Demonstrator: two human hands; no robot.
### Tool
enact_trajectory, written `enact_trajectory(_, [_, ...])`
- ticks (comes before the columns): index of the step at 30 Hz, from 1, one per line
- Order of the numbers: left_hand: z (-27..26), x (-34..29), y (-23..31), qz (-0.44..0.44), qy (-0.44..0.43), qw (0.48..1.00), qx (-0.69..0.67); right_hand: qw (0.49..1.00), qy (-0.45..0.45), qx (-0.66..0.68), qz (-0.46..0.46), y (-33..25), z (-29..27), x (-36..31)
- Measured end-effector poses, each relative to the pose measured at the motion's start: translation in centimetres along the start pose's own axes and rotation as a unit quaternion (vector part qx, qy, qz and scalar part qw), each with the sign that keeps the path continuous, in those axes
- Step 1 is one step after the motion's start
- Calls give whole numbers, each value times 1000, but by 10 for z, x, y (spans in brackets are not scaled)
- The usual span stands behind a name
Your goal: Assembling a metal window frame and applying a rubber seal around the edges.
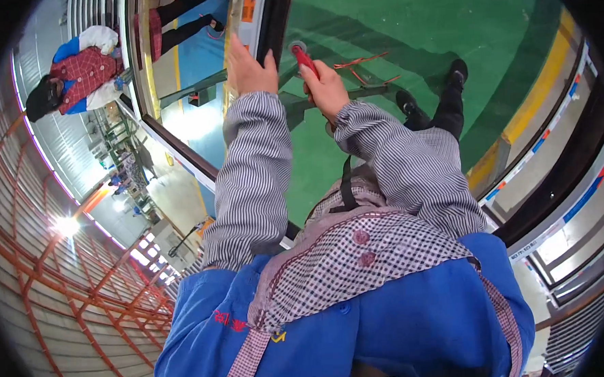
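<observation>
My left hand (251, 72) lies at the edge of a dark window or door frame (276, 26), its fingers stretched out and the thumb apart, holding nothing that I can see. To the right, my right hand (328, 90) is closed round a red-handled roller tool (301, 53). A round grey wheel sits at the tool's far end, close to the dark frame bar. My palm hides the lower part of the handle. Both forearms wear striped sleeve covers.
Thin orange-red strips (360, 61) lie on the green floor (389, 20). Another person in a red checked apron (91, 73) stands at the upper left. Further frames (570, 222) with coloured tape are at the right. My black shoes (458, 72) show beyond my right arm.
</observation>
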State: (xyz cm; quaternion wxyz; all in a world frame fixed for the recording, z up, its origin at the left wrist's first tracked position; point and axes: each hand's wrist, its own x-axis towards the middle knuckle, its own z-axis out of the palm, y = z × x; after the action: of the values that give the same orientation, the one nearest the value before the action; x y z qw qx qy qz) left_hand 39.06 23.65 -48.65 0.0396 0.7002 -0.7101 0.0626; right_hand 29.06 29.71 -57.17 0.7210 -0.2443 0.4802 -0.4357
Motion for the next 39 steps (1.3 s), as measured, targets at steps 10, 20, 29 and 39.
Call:
enact_trajectory(10, [-2,17,-18,50,-70,982,-171,996,5,-75,-55,7,18,6])
enact_trajectory(20, [7,54,1,48,-44,996,-55,987,80,-125,-62,-42,13,43])
enact_trajectory(29, [9,35,-6,62,-35,994,-79,993,-21,-119,-14,5,29,-6])
enact_trajectory(39, [9,15,-16,76,-30,994,-76,996,54,-60,-49,-12,24,23])
